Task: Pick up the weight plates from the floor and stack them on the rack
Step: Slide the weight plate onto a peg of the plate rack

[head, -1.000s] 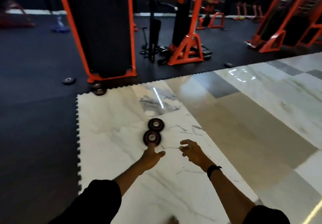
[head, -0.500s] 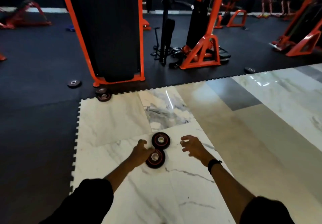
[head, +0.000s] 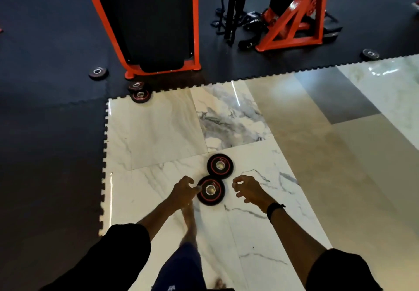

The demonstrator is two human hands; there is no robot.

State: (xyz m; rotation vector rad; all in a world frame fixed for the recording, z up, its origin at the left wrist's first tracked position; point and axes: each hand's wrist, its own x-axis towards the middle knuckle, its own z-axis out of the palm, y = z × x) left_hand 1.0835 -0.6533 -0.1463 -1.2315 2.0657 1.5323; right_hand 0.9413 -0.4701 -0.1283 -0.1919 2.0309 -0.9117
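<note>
Two small black weight plates with red rings lie flat and touching on the white marble floor. The near plate sits between my hands and the far plate is just beyond it. My left hand reaches down at the near plate's left rim, its thumb touching the edge and its fingers curved above the floor. My right hand hovers to the right of that plate, a small gap away, with fingers loosely curled and nothing in them. Neither plate is lifted.
Further plates lie near the dark mat's edge: a pair by the orange frame's foot, one to its left, one at far right. An orange machine base stands behind. My bare foot is under my left forearm.
I have bent down closer to the two plates. My left hand moved from behind the near plate to its left rim, and my right hand came in beside it.
</note>
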